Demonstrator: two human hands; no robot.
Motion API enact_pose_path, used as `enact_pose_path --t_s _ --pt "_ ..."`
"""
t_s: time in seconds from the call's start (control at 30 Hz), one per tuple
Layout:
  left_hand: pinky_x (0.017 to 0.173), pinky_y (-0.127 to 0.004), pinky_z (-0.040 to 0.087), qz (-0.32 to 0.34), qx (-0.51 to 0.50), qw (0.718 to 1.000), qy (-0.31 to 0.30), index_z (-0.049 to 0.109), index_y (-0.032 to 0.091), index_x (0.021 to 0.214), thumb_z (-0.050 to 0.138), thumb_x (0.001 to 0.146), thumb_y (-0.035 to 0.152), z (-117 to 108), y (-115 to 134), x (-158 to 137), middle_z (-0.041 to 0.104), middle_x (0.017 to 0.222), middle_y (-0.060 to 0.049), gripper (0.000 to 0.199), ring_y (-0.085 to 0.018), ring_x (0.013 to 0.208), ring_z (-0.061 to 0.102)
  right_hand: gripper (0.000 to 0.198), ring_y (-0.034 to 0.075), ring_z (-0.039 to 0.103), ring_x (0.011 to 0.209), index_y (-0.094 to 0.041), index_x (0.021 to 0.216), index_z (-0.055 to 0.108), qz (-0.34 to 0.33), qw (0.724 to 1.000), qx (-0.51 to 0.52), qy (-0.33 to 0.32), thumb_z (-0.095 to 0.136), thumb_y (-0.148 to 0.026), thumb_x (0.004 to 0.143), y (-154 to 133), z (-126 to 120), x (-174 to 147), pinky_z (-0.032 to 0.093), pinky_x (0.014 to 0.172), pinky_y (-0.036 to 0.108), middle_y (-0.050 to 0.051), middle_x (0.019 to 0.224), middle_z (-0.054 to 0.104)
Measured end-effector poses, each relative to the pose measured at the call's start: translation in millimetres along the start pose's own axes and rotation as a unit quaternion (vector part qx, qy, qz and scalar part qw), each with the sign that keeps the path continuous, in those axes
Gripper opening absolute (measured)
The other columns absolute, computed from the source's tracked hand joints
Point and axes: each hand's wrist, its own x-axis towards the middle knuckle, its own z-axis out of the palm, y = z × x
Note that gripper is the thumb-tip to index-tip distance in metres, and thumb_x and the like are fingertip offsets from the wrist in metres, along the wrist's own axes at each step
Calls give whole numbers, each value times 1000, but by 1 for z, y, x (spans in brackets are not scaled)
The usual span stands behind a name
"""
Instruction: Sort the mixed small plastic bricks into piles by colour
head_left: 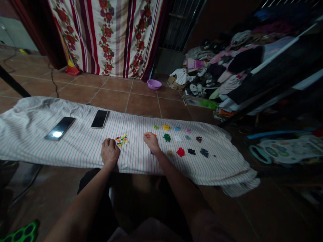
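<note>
My left hand (110, 151) rests on the striped cloth with its fingers curled under, touching the left side of a mixed pile of small coloured pieces (122, 140). What lies under those fingers is hidden. To the right of that pile, my right hand (151, 142) is closed in a pinch just above the cloth; anything in it is too small to make out. Orange pieces (154, 135) and purple pieces (151, 152) show partly beside it. Farther right are sorted heaps, among them green pieces (167, 137), yellow pieces (166, 127), red pieces (180, 152) and black pieces (191, 151).
Two phones (60, 128) (100, 119) lie on the cloth (80, 148) at the left. Beyond the table, a purple basin (154, 84) stands on the tiled floor near a flowered curtain (108, 37). Clothes (222, 67) are heaped at the back right.
</note>
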Motion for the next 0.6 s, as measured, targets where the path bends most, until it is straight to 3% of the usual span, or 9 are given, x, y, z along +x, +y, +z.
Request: enact_pose_path --t_s 0.37,0.6 --pt "94 -42 42 18 3 1000 20 61 18 89 43 81 20 3 -3 -2 59 102 -12 20 -27 103 52 27 15 63 66 -19 89 63 -50 998 17 24 56 -43 79 16 -73 -10 50 62 25 2 72 67" --pt "96 -43 40 18 -1 1000 -6 61 16 87 40 81 23 2 -2 -1 60 101 -14 23 -27 102 53 30 18 66 76 -19 92 68 -60 992 -18 107 49 -38 79 28 -130 -8 52 72 30 6 86 71"
